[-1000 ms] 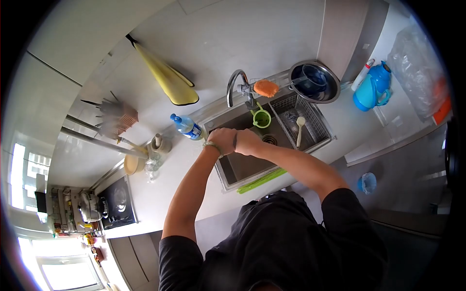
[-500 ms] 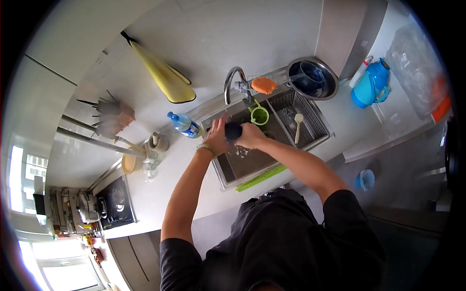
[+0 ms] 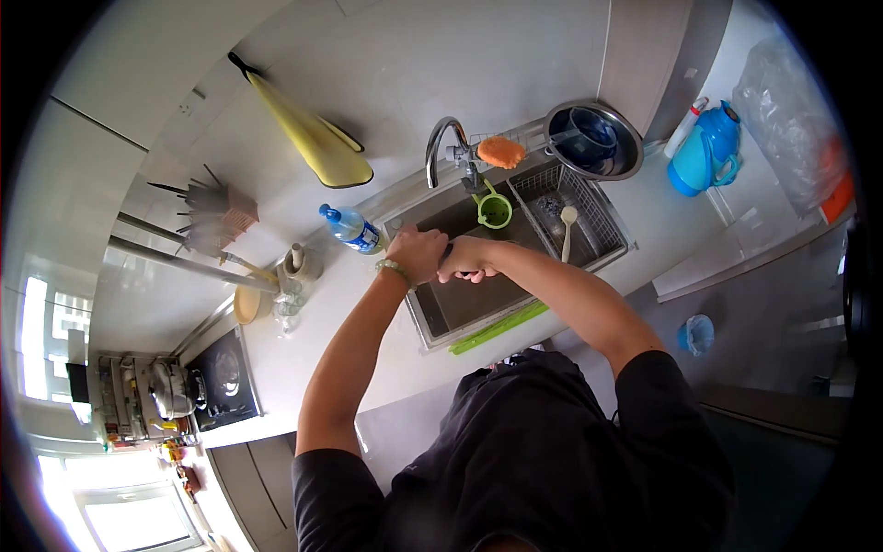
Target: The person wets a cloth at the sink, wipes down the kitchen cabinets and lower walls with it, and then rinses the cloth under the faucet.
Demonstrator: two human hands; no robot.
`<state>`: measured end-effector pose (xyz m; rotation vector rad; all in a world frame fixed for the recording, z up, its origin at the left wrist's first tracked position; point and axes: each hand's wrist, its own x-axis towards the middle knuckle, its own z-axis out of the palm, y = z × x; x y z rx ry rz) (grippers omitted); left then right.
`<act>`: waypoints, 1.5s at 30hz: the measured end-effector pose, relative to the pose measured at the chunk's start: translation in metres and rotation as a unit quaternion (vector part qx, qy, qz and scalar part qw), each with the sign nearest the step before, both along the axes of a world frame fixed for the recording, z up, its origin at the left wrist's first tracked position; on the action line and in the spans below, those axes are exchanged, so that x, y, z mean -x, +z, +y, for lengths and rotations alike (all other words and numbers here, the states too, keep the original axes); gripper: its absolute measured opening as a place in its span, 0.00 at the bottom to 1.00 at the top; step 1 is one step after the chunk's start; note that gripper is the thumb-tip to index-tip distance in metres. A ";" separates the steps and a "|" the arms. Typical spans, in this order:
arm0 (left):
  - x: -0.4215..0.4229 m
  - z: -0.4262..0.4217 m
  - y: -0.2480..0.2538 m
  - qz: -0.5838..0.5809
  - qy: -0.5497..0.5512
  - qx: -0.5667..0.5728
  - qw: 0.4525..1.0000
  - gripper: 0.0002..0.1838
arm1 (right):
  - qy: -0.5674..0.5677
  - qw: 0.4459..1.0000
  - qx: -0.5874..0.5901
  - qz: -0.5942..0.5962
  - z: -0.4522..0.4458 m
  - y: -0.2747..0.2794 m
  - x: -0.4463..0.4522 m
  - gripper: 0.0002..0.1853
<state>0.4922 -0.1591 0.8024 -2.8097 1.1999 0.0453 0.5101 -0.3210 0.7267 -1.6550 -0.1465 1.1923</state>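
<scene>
Over the sink (image 3: 487, 304), my hands are close together around a dark round thing (image 3: 448, 250). Little more than a narrow dark edge of it shows, so its kind cannot be made out. My left hand (image 3: 418, 254), with a beaded bracelet at the wrist, is closed against its left side. From the right, the curled fingers of my right hand (image 3: 469, 258) grip it, their tips partly showing underneath. Behind them a green strainer cup (image 3: 494, 211) hangs below the faucet (image 3: 440, 147). Left of my left hand stands a blue-labelled bottle (image 3: 351, 229).
A wire basket (image 3: 598, 207) fills the sink's right side, with a pale long-handled brush (image 3: 567, 230) in it. An orange sponge (image 3: 501, 152) lies by the faucet. A metal bowl (image 3: 630, 152) and a blue jug (image 3: 704, 156) stand right. A green strip (image 3: 499, 328) runs along the front rim.
Both hands have turned over the dark round thing, which was more exposed before. My left hand's fingers, raised and spread earlier, are now closed. White bits seen below the hands no longer show.
</scene>
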 end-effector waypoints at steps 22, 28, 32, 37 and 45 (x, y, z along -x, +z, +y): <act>-0.001 -0.025 -0.054 0.163 0.169 0.086 0.968 0.19 | -0.076 0.822 0.243 -0.510 -0.010 -0.016 0.044 0.21; 0.041 -0.013 -0.069 0.218 0.117 0.316 0.916 0.40 | -0.262 0.800 0.070 -0.536 -0.025 -0.025 0.082 0.32; 0.064 -0.003 -0.067 0.233 0.049 0.342 0.909 0.34 | -0.284 0.843 -0.021 -0.455 -0.047 -0.025 0.121 0.36; 0.090 -0.010 -0.066 0.259 0.000 0.386 0.886 0.17 | -0.378 0.914 -0.104 -0.103 -0.074 -0.004 0.190 0.23; 0.147 -0.069 -0.093 0.388 -0.002 0.454 0.802 0.11 | -0.607 0.782 -0.085 -0.113 -0.077 -0.083 0.290 0.18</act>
